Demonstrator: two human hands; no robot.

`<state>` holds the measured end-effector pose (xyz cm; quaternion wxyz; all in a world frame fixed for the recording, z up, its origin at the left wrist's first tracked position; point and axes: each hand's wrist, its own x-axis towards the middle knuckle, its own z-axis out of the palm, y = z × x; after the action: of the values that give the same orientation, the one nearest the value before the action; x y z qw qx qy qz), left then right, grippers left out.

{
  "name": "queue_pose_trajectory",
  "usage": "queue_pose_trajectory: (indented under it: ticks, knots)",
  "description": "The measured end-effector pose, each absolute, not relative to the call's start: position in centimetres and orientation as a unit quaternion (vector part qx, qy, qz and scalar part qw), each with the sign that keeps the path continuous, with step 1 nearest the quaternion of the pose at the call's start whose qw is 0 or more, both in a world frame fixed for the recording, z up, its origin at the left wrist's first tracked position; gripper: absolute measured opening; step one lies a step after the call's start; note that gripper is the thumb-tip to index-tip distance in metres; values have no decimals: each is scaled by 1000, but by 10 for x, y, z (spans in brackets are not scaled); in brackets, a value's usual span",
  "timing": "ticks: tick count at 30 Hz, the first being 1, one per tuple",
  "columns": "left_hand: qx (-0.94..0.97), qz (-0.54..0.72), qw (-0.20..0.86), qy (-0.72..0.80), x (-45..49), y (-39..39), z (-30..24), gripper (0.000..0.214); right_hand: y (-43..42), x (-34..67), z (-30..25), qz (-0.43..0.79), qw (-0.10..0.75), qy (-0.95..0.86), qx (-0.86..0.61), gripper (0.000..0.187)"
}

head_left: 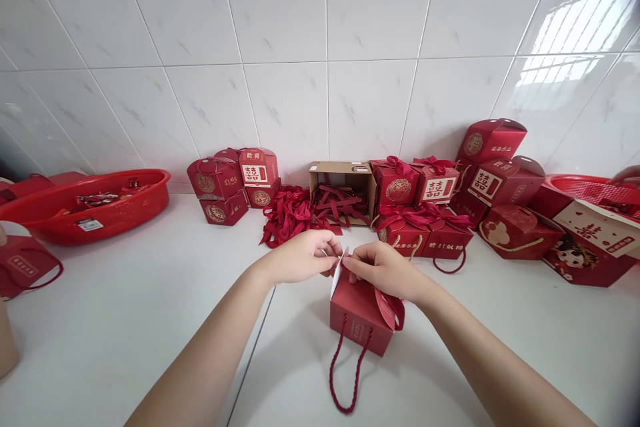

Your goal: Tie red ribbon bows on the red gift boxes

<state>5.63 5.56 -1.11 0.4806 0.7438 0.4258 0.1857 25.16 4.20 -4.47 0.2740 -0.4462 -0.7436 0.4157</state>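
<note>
A red gift box (357, 310) stands on the white table in front of me, its dark red rope handle (345, 407) hanging down toward me. At its top left, a raised flap (339, 278) shows its white inner side. My left hand (305, 257) pinches the edge of that flap from the left. From the right, my right hand (383, 270) is closed with its fingertips on the top of the box, meeting the same flap. Another rounded flap (387, 310) stands partly raised under my right hand. Part of the box top is hidden behind my fingers.
Behind my hands lie a pile of red ribbons (286, 213) and an open cardboard box (345, 170) of ribbon pieces. Finished-looking red boxes (397, 187) stand right of it, more (225, 190) left. A red basket (100, 220) holds wrapped sweets. Another person's arm (6, 340) shows at left.
</note>
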Motion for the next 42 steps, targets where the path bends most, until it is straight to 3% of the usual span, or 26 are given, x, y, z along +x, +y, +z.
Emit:
queue_pose_trajectory:
  ticks: [18,32,36,42]
  knots:
    - [768,199,442,418,61,54,-14,11,44,249,-47,519,285,-688,-420,34]
    - [776,169,389,468,63,50,-6,16,41,255,-36,502,280,-686,-447,41]
    - [755,156,311,555,47,54,-1,13,41,264,-27,453,316,-682,-480,42]
    - [682,173,107,703,11,67,7,21,29,289,-6,336,348,-708,-514,37]
